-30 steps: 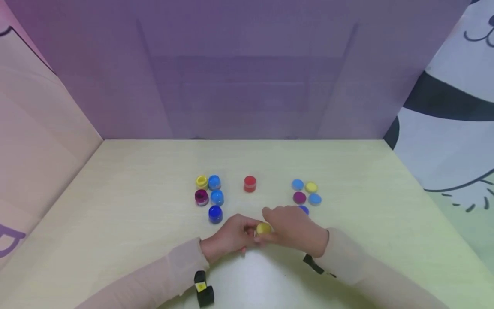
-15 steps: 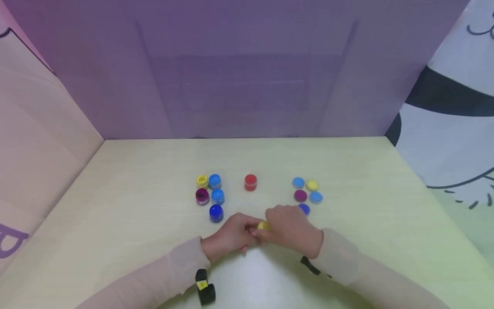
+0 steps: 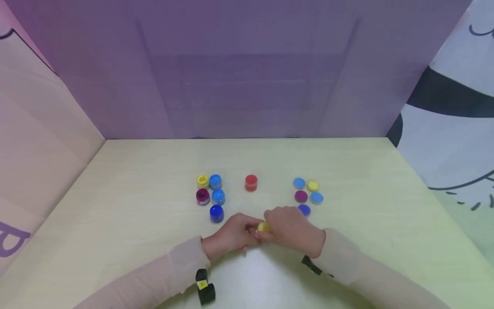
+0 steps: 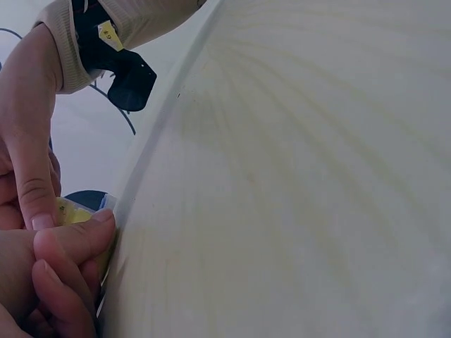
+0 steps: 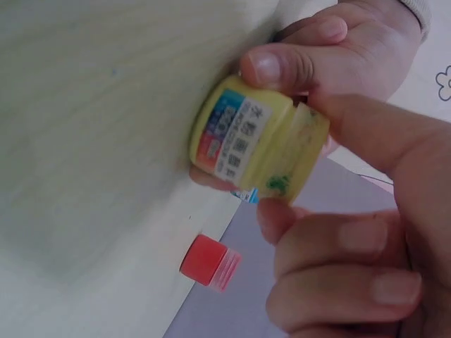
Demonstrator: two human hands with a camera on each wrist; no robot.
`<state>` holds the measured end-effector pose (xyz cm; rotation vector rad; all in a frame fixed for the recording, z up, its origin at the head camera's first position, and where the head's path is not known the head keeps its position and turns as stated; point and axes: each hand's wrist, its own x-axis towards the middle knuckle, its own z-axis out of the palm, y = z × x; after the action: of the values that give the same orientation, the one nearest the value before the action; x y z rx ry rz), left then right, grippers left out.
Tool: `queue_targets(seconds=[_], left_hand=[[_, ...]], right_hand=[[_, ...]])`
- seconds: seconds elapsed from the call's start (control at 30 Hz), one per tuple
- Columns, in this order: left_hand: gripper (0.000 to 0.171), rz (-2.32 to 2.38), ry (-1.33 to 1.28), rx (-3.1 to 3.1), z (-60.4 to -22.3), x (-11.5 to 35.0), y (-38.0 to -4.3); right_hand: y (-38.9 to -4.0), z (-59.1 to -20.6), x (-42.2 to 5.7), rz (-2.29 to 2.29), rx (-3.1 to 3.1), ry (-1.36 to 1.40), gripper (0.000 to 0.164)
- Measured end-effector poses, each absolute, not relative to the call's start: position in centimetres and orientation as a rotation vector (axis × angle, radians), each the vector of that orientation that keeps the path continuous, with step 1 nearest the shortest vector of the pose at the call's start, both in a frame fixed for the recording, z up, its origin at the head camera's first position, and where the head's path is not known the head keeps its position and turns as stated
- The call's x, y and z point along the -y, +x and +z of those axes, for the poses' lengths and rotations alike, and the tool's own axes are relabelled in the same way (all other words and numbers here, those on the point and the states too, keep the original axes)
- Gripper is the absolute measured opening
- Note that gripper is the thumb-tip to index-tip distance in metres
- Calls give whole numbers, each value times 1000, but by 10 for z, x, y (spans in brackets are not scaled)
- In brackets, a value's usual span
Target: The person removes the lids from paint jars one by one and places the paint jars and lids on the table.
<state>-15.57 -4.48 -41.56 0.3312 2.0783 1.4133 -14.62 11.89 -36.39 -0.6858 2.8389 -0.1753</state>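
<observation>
A small yellow paint jar with a printed label lies tilted between my two hands, above the near part of the table. My left hand grips the jar's body, its thumb pressing near the label in the right wrist view. With thumb and curled forefinger, my right hand pinches the yellow lid, which sits on the jar and bears a green smudge. In the left wrist view fingers hide most of the jar. A red paint jar with its lid on stands beyond the hands.
On the left stand several jars without lids, among them a yellow jar, a purple jar and a dark blue jar. Several loose lids lie on the right, including a purple lid. A purple panel closes off the table's back.
Both hands stay together on the yellow jar. My right hand's thumb and fingers have shifted slightly around the lid, covering more of it. The other jars and lids have not moved.
</observation>
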Motion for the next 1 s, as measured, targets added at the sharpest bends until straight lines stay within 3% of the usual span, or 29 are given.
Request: queue_targets(seconds=[0.4, 0.77, 1.0], left_hand=[[35, 1435, 334, -2069, -417, 46, -155], [26, 1437, 367, -2054, -418, 46, -156], [24, 1434, 399, -2068, -421, 46, -158]], right_hand=[[-150, -360, -124, -208, -2721, -840, 32], [-155, -348, -127, -189, -2597, -945, 21], [-152, -348, -131, -248, -2604, -948, 24]])
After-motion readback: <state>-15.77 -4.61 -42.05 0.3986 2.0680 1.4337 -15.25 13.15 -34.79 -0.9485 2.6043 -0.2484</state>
